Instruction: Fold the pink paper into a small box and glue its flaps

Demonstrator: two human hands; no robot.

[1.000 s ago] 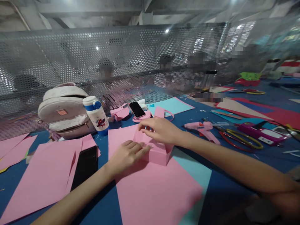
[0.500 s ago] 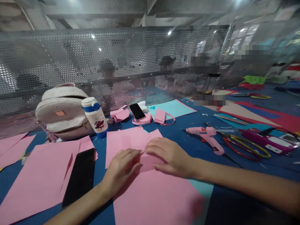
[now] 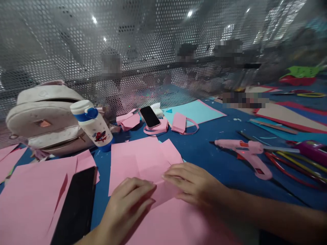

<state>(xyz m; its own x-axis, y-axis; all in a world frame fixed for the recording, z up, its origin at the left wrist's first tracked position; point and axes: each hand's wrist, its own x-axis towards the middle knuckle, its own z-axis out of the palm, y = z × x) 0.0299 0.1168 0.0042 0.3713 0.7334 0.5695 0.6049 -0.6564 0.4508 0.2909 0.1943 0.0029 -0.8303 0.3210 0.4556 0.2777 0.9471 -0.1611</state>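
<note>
A small piece of pink paper [image 3: 165,194] with a fold line lies between my two hands, above a larger pink sheet [image 3: 163,221]. My left hand [image 3: 129,204] pinches its left side with thumb and fingers. On its right side are the closed fingers of my right hand [image 3: 194,183], pressed along the fold at the top edge. Just beyond my hands is another pink sheet [image 3: 125,153] with creases. To the right rests a pink glue gun [image 3: 245,149], its nozzle pointing left.
On the left are a black phone [image 3: 76,204] on pink sheets, a white bottle [image 3: 94,126] and a pale backpack [image 3: 48,119]. Small pink paper bags [image 3: 179,123] and another phone [image 3: 150,116] sit farther back, before a perforated metal screen [image 3: 153,68]. Scissors [image 3: 293,166] lie right.
The view has tilted down and come closer. My right hand's fingers have slid slightly along the pink paper's fold; both hands stay on the paper.
</note>
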